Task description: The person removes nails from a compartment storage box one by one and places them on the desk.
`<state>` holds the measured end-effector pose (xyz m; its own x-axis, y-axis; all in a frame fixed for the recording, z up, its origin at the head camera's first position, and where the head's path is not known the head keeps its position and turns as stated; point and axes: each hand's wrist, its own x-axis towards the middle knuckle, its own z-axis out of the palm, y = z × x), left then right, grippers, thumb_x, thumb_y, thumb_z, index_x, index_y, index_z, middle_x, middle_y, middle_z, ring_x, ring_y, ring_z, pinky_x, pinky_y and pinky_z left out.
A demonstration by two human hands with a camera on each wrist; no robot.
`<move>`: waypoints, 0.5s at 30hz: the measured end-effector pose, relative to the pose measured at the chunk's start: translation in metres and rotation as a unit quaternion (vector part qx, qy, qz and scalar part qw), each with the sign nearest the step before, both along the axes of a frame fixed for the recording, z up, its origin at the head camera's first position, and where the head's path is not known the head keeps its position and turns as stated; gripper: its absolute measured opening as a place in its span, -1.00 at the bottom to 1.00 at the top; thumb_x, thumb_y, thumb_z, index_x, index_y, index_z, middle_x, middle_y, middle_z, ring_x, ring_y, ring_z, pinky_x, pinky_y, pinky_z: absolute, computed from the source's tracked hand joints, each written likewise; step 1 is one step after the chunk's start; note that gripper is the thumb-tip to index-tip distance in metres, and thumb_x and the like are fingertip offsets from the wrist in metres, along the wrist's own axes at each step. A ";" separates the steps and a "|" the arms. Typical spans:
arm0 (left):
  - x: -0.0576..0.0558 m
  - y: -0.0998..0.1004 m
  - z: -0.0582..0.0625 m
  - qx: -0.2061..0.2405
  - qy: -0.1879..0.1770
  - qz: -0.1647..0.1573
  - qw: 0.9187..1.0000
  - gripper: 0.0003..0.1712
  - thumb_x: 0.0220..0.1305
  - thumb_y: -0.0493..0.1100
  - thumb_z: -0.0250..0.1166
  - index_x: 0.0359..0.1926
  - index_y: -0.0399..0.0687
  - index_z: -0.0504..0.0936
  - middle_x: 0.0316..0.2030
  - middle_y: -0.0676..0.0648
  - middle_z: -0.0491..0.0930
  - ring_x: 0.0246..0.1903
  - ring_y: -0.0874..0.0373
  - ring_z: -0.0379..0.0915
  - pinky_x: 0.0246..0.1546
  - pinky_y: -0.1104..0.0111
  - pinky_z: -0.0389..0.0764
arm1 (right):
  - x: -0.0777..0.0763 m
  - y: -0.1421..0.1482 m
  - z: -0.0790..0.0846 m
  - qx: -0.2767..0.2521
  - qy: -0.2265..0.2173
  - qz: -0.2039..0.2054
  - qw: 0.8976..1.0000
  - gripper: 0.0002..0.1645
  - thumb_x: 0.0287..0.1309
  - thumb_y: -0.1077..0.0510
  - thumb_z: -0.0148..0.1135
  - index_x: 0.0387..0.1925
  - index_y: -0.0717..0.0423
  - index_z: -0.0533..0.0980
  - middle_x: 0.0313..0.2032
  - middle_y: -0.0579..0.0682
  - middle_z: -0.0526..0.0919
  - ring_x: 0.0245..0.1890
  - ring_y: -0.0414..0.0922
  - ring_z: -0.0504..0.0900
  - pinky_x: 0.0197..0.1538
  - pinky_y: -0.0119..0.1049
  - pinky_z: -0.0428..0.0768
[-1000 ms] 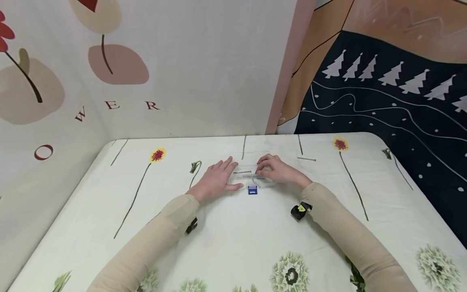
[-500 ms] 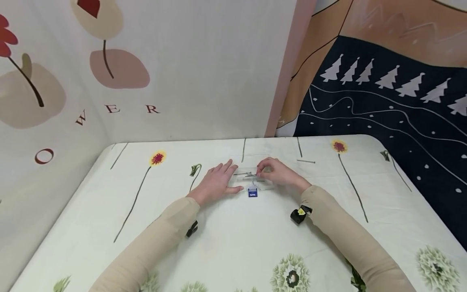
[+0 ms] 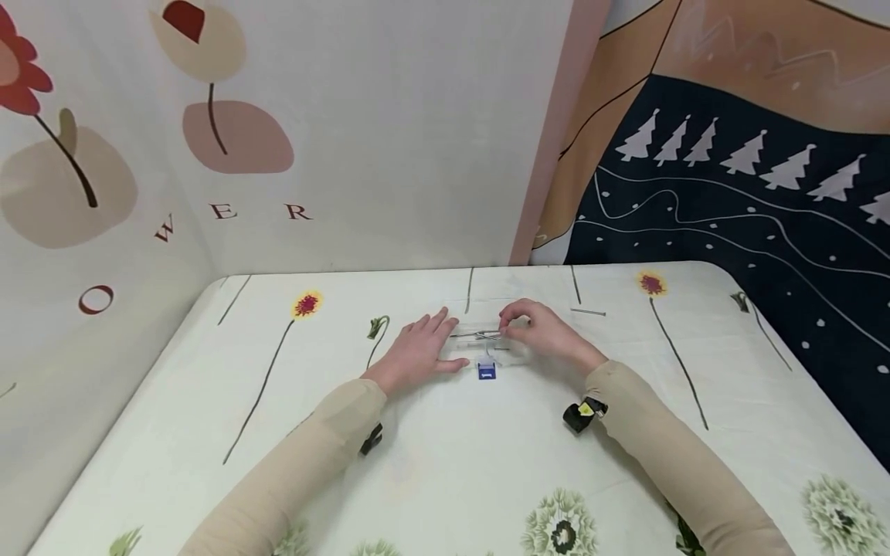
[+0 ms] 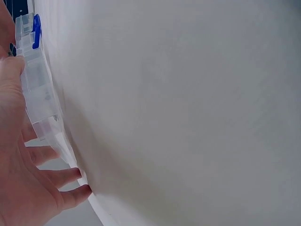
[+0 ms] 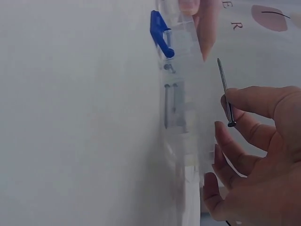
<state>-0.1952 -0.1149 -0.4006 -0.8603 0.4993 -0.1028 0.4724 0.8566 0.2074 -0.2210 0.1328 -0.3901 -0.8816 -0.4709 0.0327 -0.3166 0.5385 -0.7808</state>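
Note:
A clear plastic box (image 4: 37, 77) with a blue latch (image 3: 487, 371) lies on the table. My left hand (image 3: 417, 346) rests at its left end with fingers straight and spread. The left wrist view has the thumb against the box and two fingertips down on the cloth. Thumb and index finger of my right hand (image 5: 263, 141) pinch a nail (image 5: 223, 77) just over the box, its head toward the palm and its point sticking out. Through the box wall, several nails (image 5: 166, 106) show inside. Another nail (image 3: 476, 334) appears near the left hand in the head view.
A loose nail (image 3: 587, 312) lies on the white flowered tablecloth (image 3: 445, 455), right of the box and farther back. Behind the table hang a pale printed curtain (image 3: 403, 154) and a dark cloth with tree prints (image 3: 695, 201).
My right fingers, earlier down in the box, have come up slightly with a nail pinched between them. The left hand holds its place. The head view has shifted a little.

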 end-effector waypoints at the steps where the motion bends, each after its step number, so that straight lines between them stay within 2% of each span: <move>1: 0.000 0.000 0.000 -0.001 -0.001 0.001 1.000 -0.04 0.29 0.40 0.05 0.47 -0.12 0.12 0.47 -0.24 -0.04 0.37 -0.29 -0.01 0.29 -0.08 0.13 | 0.000 0.001 0.000 -0.002 0.002 0.001 1.000 -0.94 0.24 0.27 0.20 -0.31 0.18 0.58 -0.02 0.15 0.57 0.11 0.10 0.43 0.22 0.14 0.29; 9: 0.000 0.001 -0.001 0.004 0.001 0.000 1.000 -0.04 0.29 0.39 0.06 0.47 -0.13 0.12 0.46 -0.25 -0.04 0.37 -0.30 -0.01 0.30 -0.09 0.11 | -0.001 0.010 0.005 0.001 -0.020 -0.013 1.000 -0.86 0.27 0.24 0.17 -0.20 0.22 0.58 -0.13 0.08 0.59 -0.03 0.01 0.48 0.15 0.03 0.40; 15: 0.000 0.000 -0.001 0.004 0.004 -0.003 1.000 -0.04 0.29 0.39 0.05 0.47 -0.14 0.12 0.46 -0.25 -0.04 0.36 -0.31 0.00 0.29 -0.11 0.12 | 0.003 0.017 0.007 -0.007 -0.014 -0.019 1.000 -0.88 0.27 0.25 0.17 -0.23 0.21 0.59 -0.18 0.05 0.62 -0.06 -0.01 0.51 0.08 -0.03 0.45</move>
<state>-0.1953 -0.1153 -0.4012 -0.8577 0.5058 -0.0923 0.4798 0.8520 0.2095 -0.2180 0.1502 -0.3828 -0.8999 -0.4358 0.0146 -0.2741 0.5392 -0.7963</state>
